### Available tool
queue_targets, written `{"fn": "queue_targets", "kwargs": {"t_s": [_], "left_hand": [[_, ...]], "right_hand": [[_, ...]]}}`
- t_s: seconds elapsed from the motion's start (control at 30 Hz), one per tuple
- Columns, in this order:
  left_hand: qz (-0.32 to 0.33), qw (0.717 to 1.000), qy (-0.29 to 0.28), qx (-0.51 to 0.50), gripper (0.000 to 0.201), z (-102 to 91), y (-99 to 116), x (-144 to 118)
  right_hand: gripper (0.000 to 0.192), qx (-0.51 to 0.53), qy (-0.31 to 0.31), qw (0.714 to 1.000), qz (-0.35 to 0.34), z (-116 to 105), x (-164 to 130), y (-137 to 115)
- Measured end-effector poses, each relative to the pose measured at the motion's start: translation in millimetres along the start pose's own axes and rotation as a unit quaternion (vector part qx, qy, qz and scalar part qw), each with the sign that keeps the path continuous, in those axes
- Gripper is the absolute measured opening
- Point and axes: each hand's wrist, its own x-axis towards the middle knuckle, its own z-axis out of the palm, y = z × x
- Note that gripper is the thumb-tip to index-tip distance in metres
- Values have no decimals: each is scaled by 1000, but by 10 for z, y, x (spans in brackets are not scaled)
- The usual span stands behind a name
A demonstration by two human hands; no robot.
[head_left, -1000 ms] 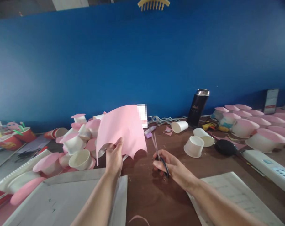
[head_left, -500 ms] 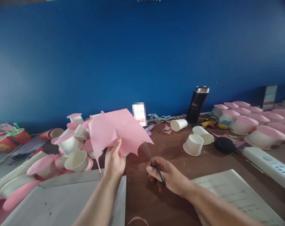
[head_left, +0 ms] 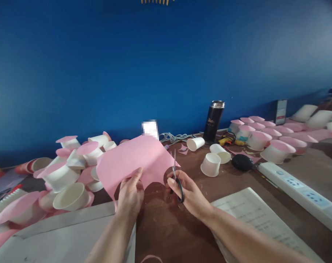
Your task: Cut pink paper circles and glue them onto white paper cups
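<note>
Head view: the left hand (head_left: 130, 193) is closed on the lower edge of a pink paper sheet (head_left: 134, 160), thumb laid on the near face, fingers hidden behind it. The sheet is held up above the brown bench (head_left: 176, 226), tilted toward the camera, its lower edge cut in scallops. The right hand (head_left: 186, 191) is closed around the black handles of a pair of scissors (head_left: 176, 175); the blades are pointed upward and set at the sheet's right edge. How far the blades are parted cannot be told.

Just beside the left hand, a heap of white paper cups (head_left: 69, 171) with pink discs on them is piled on the bench. Under the left forearm a grey board (head_left: 61, 233) is laid flat. Under the right forearm a printed sheet (head_left: 253, 215) is seen. Beyond the scissors, three loose cups (head_left: 211, 164) are scattered, one on its side. A black flask (head_left: 213, 120) is stood upright at the blue wall (head_left: 166, 65). Rows of pink-topped cups (head_left: 267, 138) are ranged at far right, a white power strip (head_left: 297, 186) near them.
</note>
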Motion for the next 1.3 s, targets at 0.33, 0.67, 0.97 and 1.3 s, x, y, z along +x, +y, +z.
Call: {"fn": "queue_targets", "kwargs": {"t_s": [0.33,0.67,0.97,1.3], "left_hand": [[-28,999,-33,-11,37,-26,86,-31],[-112,990,-15,-82,32,15,438,-41],[-115,987,-80,-82,35,10,218,-50],[-215,948,-61,-225,42,86,430,-86]], "right_hand": [[42,-26,19,999,-12,-17,21,14],[48,-46,25,999,2,-13,5,-43],[45,-36,24,999,-4,-2,-13,-70],[38,-41,27,998,-35,-33,29,37]]}}
